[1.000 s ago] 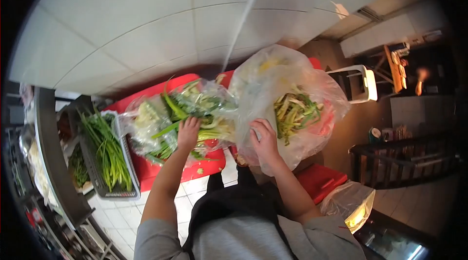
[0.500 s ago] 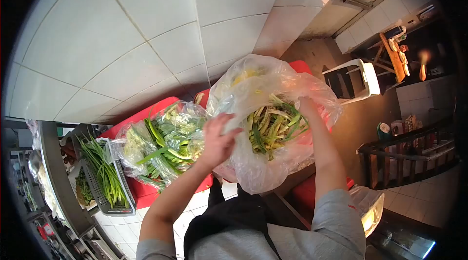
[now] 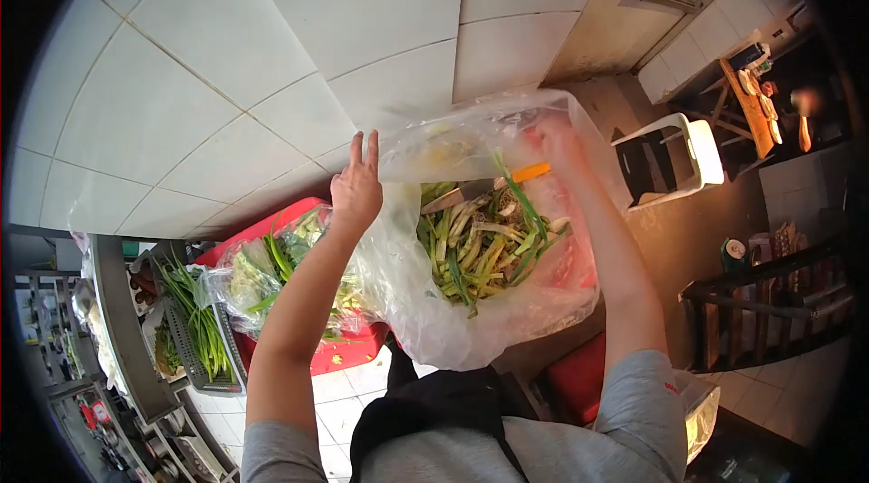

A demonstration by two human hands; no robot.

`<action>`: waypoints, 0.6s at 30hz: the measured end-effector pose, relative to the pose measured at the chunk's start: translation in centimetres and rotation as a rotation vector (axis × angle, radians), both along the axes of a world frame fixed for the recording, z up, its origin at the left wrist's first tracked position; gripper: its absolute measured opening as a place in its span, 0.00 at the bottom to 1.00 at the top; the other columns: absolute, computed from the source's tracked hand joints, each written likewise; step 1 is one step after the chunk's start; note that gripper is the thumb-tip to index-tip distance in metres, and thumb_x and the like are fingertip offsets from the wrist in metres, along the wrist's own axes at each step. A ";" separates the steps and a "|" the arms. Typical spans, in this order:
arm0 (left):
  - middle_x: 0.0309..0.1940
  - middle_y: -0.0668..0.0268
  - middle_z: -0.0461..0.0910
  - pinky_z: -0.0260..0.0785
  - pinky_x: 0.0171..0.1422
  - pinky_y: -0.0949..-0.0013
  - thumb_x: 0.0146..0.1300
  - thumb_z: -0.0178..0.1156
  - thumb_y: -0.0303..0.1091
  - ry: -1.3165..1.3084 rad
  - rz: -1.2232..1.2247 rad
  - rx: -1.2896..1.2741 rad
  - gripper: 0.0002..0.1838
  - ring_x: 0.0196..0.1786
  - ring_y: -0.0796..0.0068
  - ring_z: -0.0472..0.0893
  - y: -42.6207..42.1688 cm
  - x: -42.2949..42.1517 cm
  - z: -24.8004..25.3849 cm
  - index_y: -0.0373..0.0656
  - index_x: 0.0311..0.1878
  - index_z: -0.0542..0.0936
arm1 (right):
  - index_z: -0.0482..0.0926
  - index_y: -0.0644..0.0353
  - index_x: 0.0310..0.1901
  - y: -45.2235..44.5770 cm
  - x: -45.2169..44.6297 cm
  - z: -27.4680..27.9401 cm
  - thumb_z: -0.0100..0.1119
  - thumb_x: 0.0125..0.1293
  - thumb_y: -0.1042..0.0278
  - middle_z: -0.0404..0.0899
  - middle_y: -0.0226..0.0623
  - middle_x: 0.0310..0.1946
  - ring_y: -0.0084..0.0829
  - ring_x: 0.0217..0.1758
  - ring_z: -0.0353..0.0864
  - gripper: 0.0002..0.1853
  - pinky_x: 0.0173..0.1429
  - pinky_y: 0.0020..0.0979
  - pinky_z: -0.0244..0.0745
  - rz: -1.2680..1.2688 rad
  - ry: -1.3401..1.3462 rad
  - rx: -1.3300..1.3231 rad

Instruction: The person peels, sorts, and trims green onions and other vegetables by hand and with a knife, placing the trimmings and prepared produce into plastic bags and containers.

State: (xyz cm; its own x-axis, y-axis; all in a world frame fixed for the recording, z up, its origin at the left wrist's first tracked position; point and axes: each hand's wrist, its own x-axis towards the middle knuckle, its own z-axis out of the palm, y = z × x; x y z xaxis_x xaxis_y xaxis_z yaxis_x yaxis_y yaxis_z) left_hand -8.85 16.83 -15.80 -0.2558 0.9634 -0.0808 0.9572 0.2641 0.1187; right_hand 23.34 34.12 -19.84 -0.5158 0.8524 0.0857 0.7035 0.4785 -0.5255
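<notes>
By the white tiled wall [image 3: 389,3], we see left hand [image 3: 358,193] and right hand [image 3: 555,141] at plastic bag [image 3: 434,329], probably spreading it around greens [image 3: 484,243]; can't tell either grip.

In the middle is the large bag [image 3: 430,334], and inside it are cut stalks [image 3: 480,248], with a knife [image 3: 530,172] at their far edge. To the left, bagged vegetables [image 3: 258,279] lie on the tabletop [image 3: 348,352]. More left is the basket [image 3: 233,347] with long greens [image 3: 201,325] in it. Behind stands the wall [image 3: 398,76]; right, the chair [image 3: 701,153].
</notes>
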 end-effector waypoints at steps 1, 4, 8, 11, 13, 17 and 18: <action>0.67 0.56 0.50 0.71 0.46 0.60 0.45 0.54 0.22 -0.016 0.021 0.018 0.41 0.44 0.59 0.78 0.1 0.2 0.0 0.51 0.67 0.56 | 0.76 0.59 0.39 0.4 0.4 -3.7 0.46 0.53 0.78 0.74 0.48 0.40 0.43 0.45 0.75 0.12 0.52 0.38 0.69 0.019 -0.077 -0.099; 0.67 0.56 0.52 0.64 0.56 0.54 0.45 0.54 0.23 0.066 -0.036 0.161 0.40 0.53 0.60 0.72 -0.8 1.0 -1.6 0.50 0.66 0.58 | 0.75 0.61 0.41 -2.4 0.0 -6.4 0.44 0.56 0.75 0.74 0.49 0.42 0.44 0.50 0.73 0.13 0.55 0.36 0.68 -0.036 -0.014 -0.192; 0.66 0.55 0.53 0.44 0.66 0.43 0.45 0.60 0.28 -0.094 -0.073 0.276 0.36 0.68 0.56 0.55 -5.4 4.1 -0.4 0.52 0.63 0.63 | 0.72 0.61 0.50 -0.1 3.2 -16.6 0.45 0.58 0.73 0.70 0.44 0.51 0.43 0.57 0.68 0.17 0.61 0.35 0.63 0.048 -0.439 -0.094; 0.66 0.55 0.55 0.44 0.67 0.50 0.44 0.62 0.27 -0.240 0.021 0.317 0.32 0.68 0.55 0.55 -10.8 4.5 -0.4 0.49 0.58 0.69 | 0.70 0.58 0.53 -0.2 2.7 -18.9 0.45 0.59 0.71 0.67 0.40 0.56 0.41 0.61 0.64 0.19 0.65 0.39 0.58 0.007 -0.478 -0.085; 0.61 0.54 0.62 0.48 0.66 0.53 0.42 0.59 0.22 -0.330 0.103 0.397 0.25 0.65 0.54 0.60 -14.7 3.9 -1.3 0.45 0.49 0.74 | 0.69 0.56 0.54 -1.2 2.0 -15.7 0.44 0.60 0.70 0.66 0.38 0.58 0.38 0.64 0.62 0.19 0.67 0.42 0.56 -0.002 -0.587 -0.059; 0.55 0.56 0.68 0.52 0.63 0.57 0.43 0.56 0.19 -0.376 0.227 0.406 0.20 0.60 0.57 0.66 -22.8 1.1 -4.1 0.45 0.43 0.76 | 0.72 0.55 0.50 0.1 2.0 -13.8 0.56 0.52 0.66 0.70 0.38 0.52 0.39 0.60 0.66 0.21 0.63 0.49 0.57 0.150 -0.705 -0.053; 0.50 0.58 0.73 0.55 0.61 0.58 0.44 0.55 0.19 -0.420 0.248 0.415 0.18 0.56 0.58 0.70 -24.3 0.3 -4.4 0.45 0.41 0.76 | 0.73 0.55 0.49 0.4 2.1 -12.7 0.57 0.51 0.66 0.71 0.38 0.51 0.38 0.59 0.67 0.21 0.61 0.47 0.59 0.176 -0.718 -0.029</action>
